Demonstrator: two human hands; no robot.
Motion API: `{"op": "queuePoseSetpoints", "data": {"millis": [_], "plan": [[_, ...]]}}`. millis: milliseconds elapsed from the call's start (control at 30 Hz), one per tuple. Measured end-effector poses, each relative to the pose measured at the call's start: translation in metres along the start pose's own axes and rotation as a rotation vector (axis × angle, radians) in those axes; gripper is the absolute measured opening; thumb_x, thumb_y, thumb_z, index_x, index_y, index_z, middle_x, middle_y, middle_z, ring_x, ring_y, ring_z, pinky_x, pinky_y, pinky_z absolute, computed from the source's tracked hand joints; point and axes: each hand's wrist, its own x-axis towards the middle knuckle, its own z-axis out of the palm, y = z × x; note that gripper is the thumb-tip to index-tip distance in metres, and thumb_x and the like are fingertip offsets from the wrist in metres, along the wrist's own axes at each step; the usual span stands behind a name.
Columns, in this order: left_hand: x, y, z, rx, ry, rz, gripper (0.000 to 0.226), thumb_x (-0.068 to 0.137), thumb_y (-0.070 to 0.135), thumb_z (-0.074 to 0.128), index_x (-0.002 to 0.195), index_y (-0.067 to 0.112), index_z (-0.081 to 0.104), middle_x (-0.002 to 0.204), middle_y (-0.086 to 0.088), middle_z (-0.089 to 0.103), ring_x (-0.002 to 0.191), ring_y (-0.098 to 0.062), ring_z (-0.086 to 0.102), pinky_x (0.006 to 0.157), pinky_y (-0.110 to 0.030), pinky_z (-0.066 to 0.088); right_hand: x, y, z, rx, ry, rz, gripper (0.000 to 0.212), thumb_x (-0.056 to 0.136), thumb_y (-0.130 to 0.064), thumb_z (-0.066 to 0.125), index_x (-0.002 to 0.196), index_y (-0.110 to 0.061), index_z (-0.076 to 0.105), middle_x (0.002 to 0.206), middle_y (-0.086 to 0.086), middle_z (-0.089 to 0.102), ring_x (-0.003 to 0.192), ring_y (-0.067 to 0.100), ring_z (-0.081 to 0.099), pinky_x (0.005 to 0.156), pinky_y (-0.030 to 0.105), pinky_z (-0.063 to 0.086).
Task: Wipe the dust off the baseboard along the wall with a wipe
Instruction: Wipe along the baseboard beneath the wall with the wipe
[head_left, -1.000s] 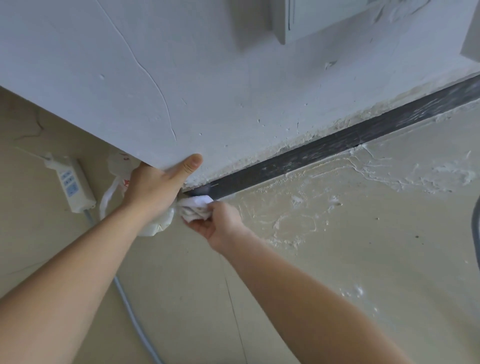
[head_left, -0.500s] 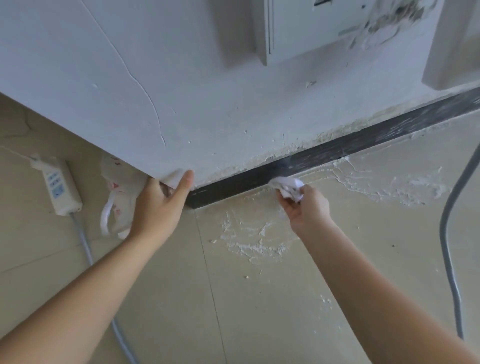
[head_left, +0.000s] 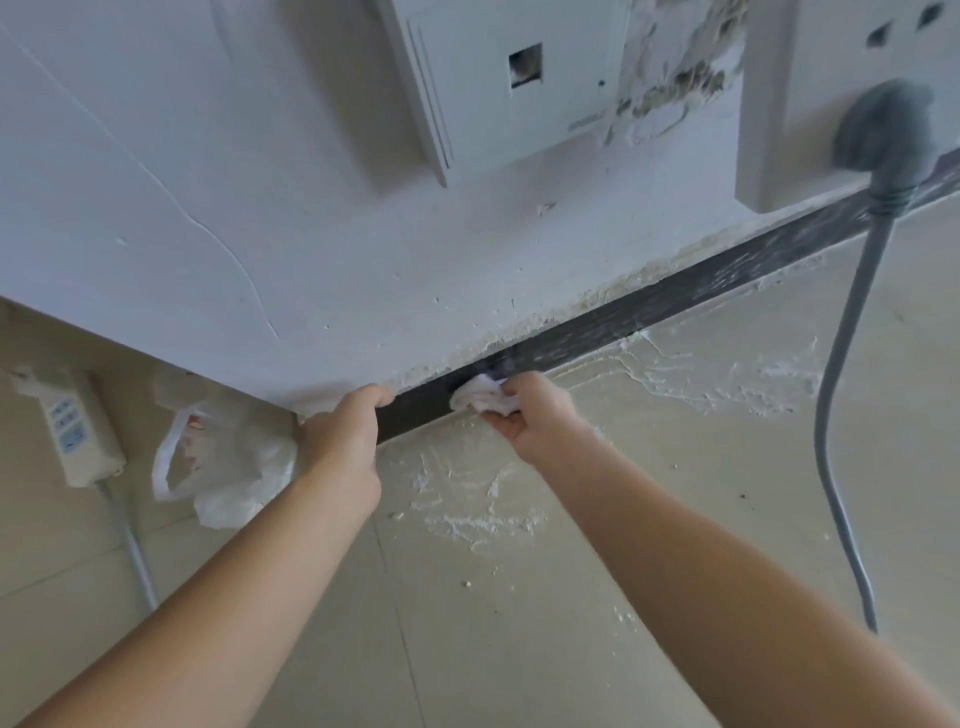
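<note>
Left hand (head_left: 345, 436) curls round wall corner (head_left: 275, 374), just beside the left end of the dark baseboard (head_left: 649, 312). Right hand (head_left: 537, 415) pinches crumpled white wipe (head_left: 480, 397), pressed onto baseboard near that end. Plastic bag (head_left: 234, 467) left of hands. Grey cable (head_left: 841, 395) hangs far right.

We find the baseboard (head_left: 649, 312) run open from the right hand (head_left: 535, 421), which clutches the wipe (head_left: 480, 399) against it, rightward as far as the grey cable (head_left: 878, 249); this hangs from its plug (head_left: 883, 130) across the strip's face and trails onto the floor (head_left: 675, 519). Dried plaster crusts (head_left: 737, 379) roughen the floor along that stretch. At the strip's left end the left hand (head_left: 345, 436) holds the wall corner (head_left: 291, 400); beyond it a plastic bag (head_left: 234, 467) and a power strip (head_left: 78, 426) occupy the floor.
</note>
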Motion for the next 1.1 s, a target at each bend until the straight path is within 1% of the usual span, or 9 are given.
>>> {"op": "queuePoseSetpoints", "data": {"millis": [167, 233, 333, 433, 533, 633, 867, 967, 1100], "plan": [[-0.002, -0.004, 0.005, 0.033, 0.073, 0.085, 0.075, 0.071, 0.034, 0.078, 0.13, 0.009, 0.04, 0.113, -0.002, 0.046, 0.104, -0.02, 0.048, 0.088, -0.027, 0.038, 0.011, -0.048, -0.065, 0.305, 0.23, -0.25, 0.047, 0.078, 0.004, 0.054, 0.124, 0.004, 0.051, 0.123, 0.022, 0.057, 0.093, 0.029, 0.067, 0.06, 0.029, 0.059], [-0.011, -0.006, 0.008, 0.09, 0.07, 0.155, 0.059, 0.076, 0.031, 0.078, 0.119, 0.013, 0.042, 0.112, 0.001, 0.047, 0.105, -0.016, 0.048, 0.087, -0.024, 0.037, 0.003, -0.044, -0.072, 0.378, 0.253, -0.278, 0.034, 0.082, -0.001, 0.054, 0.117, 0.0, 0.054, 0.116, 0.016, 0.057, 0.086, 0.026, 0.065, 0.064, 0.031, 0.06], [-0.021, -0.013, 0.007, 0.206, 0.076, 0.287, 0.039, 0.081, 0.018, 0.075, 0.098, 0.016, 0.039, 0.109, 0.002, 0.051, 0.1, -0.013, 0.049, 0.086, -0.023, 0.038, -0.014, -0.007, -0.045, 0.111, 0.135, -0.137, 0.021, 0.085, -0.001, 0.054, 0.107, 0.001, 0.055, 0.099, 0.016, 0.055, 0.079, 0.026, 0.061, 0.066, 0.035, 0.059], [-0.013, -0.016, 0.005, 0.281, 0.149, 0.341, 0.064, 0.076, 0.026, 0.079, 0.123, 0.006, 0.041, 0.128, -0.007, 0.052, 0.116, -0.024, 0.052, 0.1, -0.035, 0.043, -0.019, 0.026, -0.006, -0.005, -0.106, 0.056, 0.037, 0.085, 0.0, 0.056, 0.121, 0.007, 0.051, 0.113, 0.025, 0.061, 0.094, 0.033, 0.067, 0.073, 0.039, 0.059], [-0.004, -0.018, 0.005, 0.283, 0.209, 0.334, 0.082, 0.074, 0.031, 0.08, 0.131, 0.0, 0.031, 0.133, -0.011, 0.05, 0.12, -0.028, 0.05, 0.095, -0.033, 0.042, -0.021, 0.015, 0.007, 0.063, -0.153, 0.053, 0.016, 0.087, 0.008, 0.048, 0.099, 0.006, 0.058, 0.105, 0.025, 0.063, 0.091, 0.03, 0.066, 0.08, 0.035, 0.058], [-0.002, -0.021, 0.006, 0.263, 0.206, 0.331, 0.083, 0.076, 0.03, 0.079, 0.133, -0.002, 0.026, 0.133, -0.009, 0.05, 0.12, -0.027, 0.05, 0.091, -0.03, 0.039, -0.023, -0.031, -0.012, 0.058, -0.116, -0.043, 0.013, 0.09, 0.009, 0.043, 0.089, 0.003, 0.054, 0.096, 0.019, 0.063, 0.073, 0.022, 0.064, 0.062, 0.024, 0.057], [0.013, -0.026, 0.007, 0.233, 0.186, 0.31, 0.082, 0.074, 0.033, 0.079, 0.133, 0.0, 0.033, 0.131, -0.006, 0.053, 0.117, -0.023, 0.052, 0.09, -0.025, 0.037, -0.028, -0.064, -0.064, 0.625, 0.066, -0.261, 0.025, 0.092, 0.002, 0.043, 0.115, 0.003, 0.051, 0.102, 0.02, 0.057, 0.071, 0.023, 0.062, 0.066, 0.029, 0.059], [0.017, -0.025, 0.006, 0.261, 0.173, 0.31, 0.082, 0.074, 0.034, 0.08, 0.131, -0.001, 0.033, 0.129, -0.007, 0.053, 0.116, -0.023, 0.052, 0.088, -0.026, 0.039, -0.038, -0.022, -0.038, 0.346, -0.009, -0.105, 0.018, 0.094, 0.001, 0.038, 0.094, 0.01, 0.053, 0.073, 0.019, 0.067, 0.058, 0.022, 0.062, 0.071, 0.03, 0.056], [0.017, -0.021, 0.003, 0.309, 0.154, 0.308, 0.079, 0.076, 0.031, 0.079, 0.133, -0.004, 0.035, 0.131, -0.008, 0.051, 0.12, -0.025, 0.049, 0.091, -0.027, 0.039, -0.033, 0.009, 0.005, -0.001, -0.132, 0.073, 0.025, 0.09, 0.006, 0.046, 0.114, 0.009, 0.054, 0.104, 0.025, 0.061, 0.078, 0.028, 0.064, 0.07, 0.033, 0.059]]}}
